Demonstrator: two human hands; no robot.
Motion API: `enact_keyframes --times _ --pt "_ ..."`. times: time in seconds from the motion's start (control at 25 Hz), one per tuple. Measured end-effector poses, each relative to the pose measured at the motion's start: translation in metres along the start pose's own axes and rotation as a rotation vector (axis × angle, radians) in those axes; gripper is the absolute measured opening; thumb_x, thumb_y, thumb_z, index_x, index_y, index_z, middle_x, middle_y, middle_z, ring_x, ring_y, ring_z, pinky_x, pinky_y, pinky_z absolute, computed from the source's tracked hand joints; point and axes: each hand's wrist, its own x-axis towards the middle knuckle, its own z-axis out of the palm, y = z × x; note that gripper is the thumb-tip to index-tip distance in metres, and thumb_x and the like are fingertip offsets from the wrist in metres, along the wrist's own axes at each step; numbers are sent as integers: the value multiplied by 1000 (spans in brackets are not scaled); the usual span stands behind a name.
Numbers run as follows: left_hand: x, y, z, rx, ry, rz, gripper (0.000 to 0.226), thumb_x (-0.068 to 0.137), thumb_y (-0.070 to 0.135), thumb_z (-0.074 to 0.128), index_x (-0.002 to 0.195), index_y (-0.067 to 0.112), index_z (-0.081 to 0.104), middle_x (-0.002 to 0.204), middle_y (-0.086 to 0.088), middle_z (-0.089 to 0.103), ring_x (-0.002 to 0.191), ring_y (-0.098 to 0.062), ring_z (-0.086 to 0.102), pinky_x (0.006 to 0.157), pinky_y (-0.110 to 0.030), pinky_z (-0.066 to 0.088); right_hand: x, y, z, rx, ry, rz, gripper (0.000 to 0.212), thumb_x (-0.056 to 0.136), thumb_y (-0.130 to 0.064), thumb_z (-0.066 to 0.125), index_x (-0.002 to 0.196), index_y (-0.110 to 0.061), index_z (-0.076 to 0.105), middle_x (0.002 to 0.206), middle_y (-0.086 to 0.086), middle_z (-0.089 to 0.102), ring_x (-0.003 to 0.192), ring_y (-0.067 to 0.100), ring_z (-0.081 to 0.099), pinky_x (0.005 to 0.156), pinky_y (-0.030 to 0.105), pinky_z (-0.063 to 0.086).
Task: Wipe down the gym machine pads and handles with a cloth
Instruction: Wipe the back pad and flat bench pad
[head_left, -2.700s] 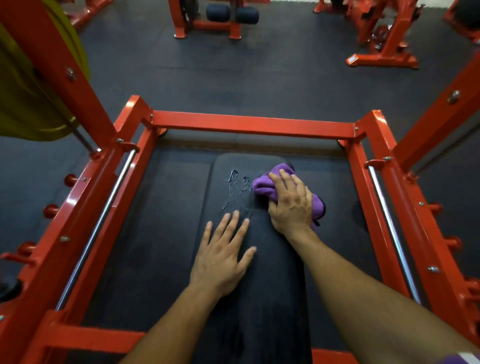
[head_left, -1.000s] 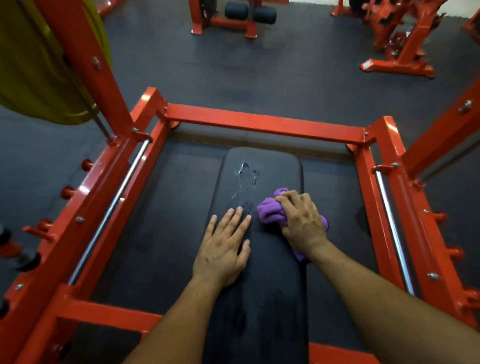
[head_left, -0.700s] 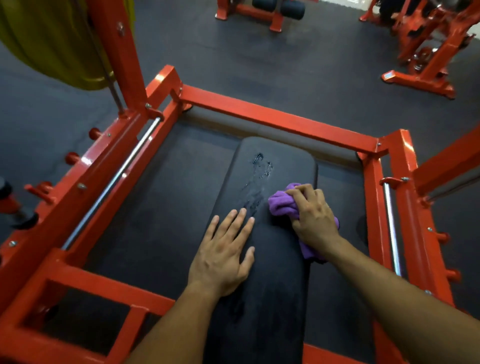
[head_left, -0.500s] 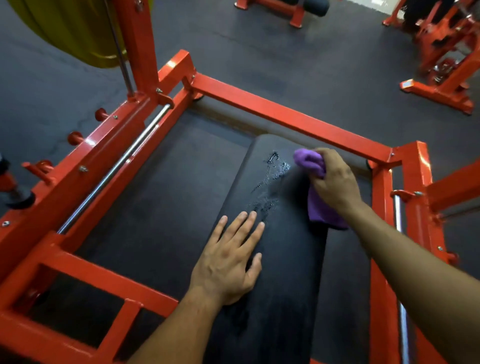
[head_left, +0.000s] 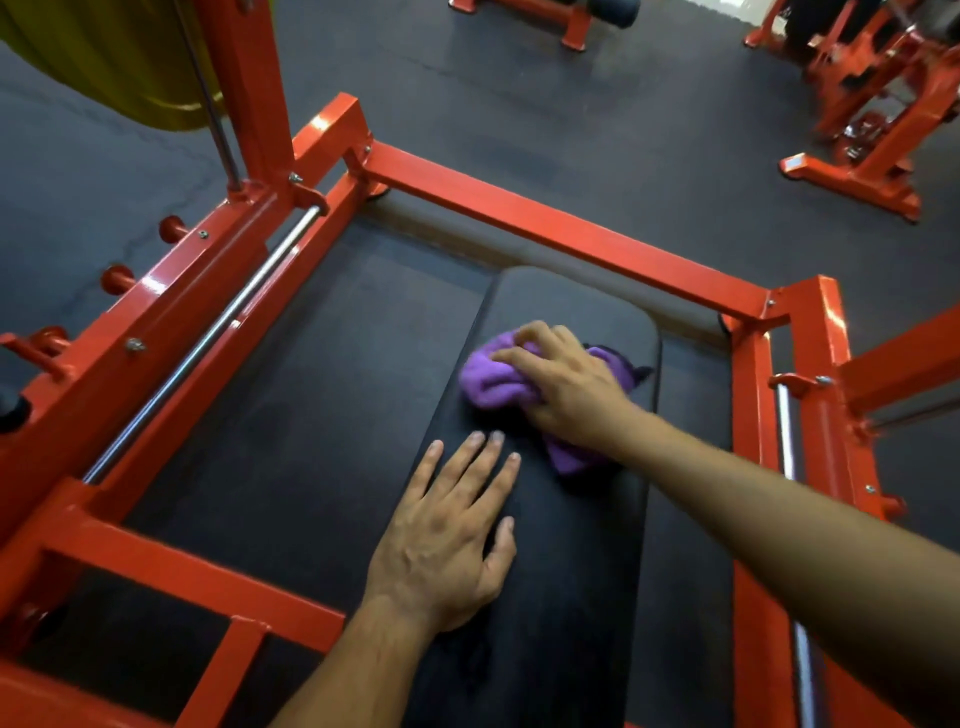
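Observation:
A long black bench pad (head_left: 566, 545) runs away from me inside an orange steel frame (head_left: 561, 234). My right hand (head_left: 566, 384) lies on top of a bunched purple cloth (head_left: 493, 382) near the pad's far end, fingers curled over it and pressing it onto the pad. My left hand (head_left: 452, 530) rests flat on the pad nearer to me, fingers spread and straight, just short of the cloth. No wet patch shows on the pad beside the cloth.
Chrome guide rods (head_left: 208, 332) run along both side rails of the frame. A yellow weight plate (head_left: 109, 57) hangs at top left by an orange upright. Other orange machines (head_left: 872, 104) stand on the dark rubber floor at the back.
My right hand has swept the cloth left and back across the far end of the pad, over the wet streaks seen before. The left hand stays flat. The camera has tilted.

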Motion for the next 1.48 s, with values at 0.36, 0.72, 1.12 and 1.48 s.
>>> enact_keyframes --times 0.36,0.72,1.12,1.48 --pt "0 0 -1 -6 -13 -1 63 96 40 47 156 19 44 167 -2 32 157 -17 22 125 -51 23 83 4 15 -69 76 486 35 80 -24 61 115 -20 59 123 10 50 106 33 48 79 47 52" --pt "-1 0 1 -20 5 -16 63 96 41 47 155 19 47 166 -1 34 156 -17 24 126 -50 23 20 48 -3 -71 38 232 41 86 -23 60 127 -22 62 123 9 54 107 31 50 82 45 52" --pt "1 1 -11 35 -151 -23 70 99 51 39 162 22 29 172 2 17 159 -16 8 127 -51 16 52 44 11 -19 139 521 35 87 -25 63 121 -18 59 118 10 53 109 33 50 82 46 51" --pt "-3 0 -1 -35 -33 -22 65 97 43 46 158 21 41 169 1 26 158 -15 14 128 -47 16 165 64 -23 56 -318 14 30 89 -47 61 97 -18 60 99 9 63 89 34 59 79 40 47"
